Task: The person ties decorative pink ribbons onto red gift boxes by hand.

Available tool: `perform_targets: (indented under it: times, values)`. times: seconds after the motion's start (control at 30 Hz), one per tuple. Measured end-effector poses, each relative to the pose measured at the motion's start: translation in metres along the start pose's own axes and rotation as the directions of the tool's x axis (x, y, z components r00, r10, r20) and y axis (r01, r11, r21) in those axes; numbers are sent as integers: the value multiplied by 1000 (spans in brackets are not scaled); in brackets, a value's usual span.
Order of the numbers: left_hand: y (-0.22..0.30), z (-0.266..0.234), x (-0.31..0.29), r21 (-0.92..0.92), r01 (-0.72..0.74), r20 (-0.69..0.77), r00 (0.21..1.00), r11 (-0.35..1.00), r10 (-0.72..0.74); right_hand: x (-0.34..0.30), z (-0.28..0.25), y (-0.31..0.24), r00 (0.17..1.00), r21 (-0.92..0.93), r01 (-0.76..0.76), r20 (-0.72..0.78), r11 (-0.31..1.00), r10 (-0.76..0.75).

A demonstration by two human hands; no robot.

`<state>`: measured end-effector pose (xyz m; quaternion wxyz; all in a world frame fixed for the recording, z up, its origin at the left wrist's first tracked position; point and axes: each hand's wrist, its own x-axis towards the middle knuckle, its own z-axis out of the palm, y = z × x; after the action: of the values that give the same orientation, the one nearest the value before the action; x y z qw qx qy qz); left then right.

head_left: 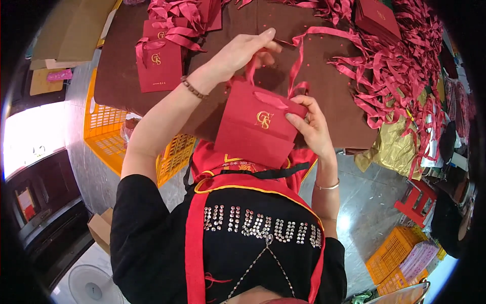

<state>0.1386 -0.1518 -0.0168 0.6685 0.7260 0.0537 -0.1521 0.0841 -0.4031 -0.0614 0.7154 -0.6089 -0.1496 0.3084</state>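
A red paper gift bag with a gold emblem stands tilted at the table's near edge, in front of my body. My right hand grips its right upper corner, thumb on the front face and fingers behind. A long pinkish-red ribbon rises from the bag's mouth and runs off to the right toward a heap of ribbons. My left hand is above the bag's far left side, its fingers curled around part of the ribbon. Its fingertips are partly hidden.
A brown cloth covers the table. Finished-looking red bags lie at the far left, a bag stack at the far right, beside a large ribbon heap. Orange crates stand below the table's left edge.
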Motion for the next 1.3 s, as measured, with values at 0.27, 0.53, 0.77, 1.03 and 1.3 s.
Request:
perform_targets:
  times: [0.27, 0.53, 0.77, 1.03, 1.3]
  values:
    - [-27, -19, -75, -188, -51, -238, 971, 981, 5, 22, 6, -10, 962, -79, 183, -192, 980, -196]
    - [-31, -14, -165, -317, -34, -302, 951, 948, -67, 42, 40, -16, 991, 80, 73, -117, 994, -63]
    - [-14, -66, -234, 305, -149, -839, 425, 941, 339, 58, 49, 0, 999, 52, -35, -6, 998, 36]
    - [-124, -51, -126, 827, 433, -556, 528, 359, 642, 45, 51, 14, 998, -61, -53, 32, 997, 55]
    - [-109, -99, -78, 900, 327, -436, 631, 289, 642, 46, 48, 18, 991, -6, -117, -66, 993, 116]
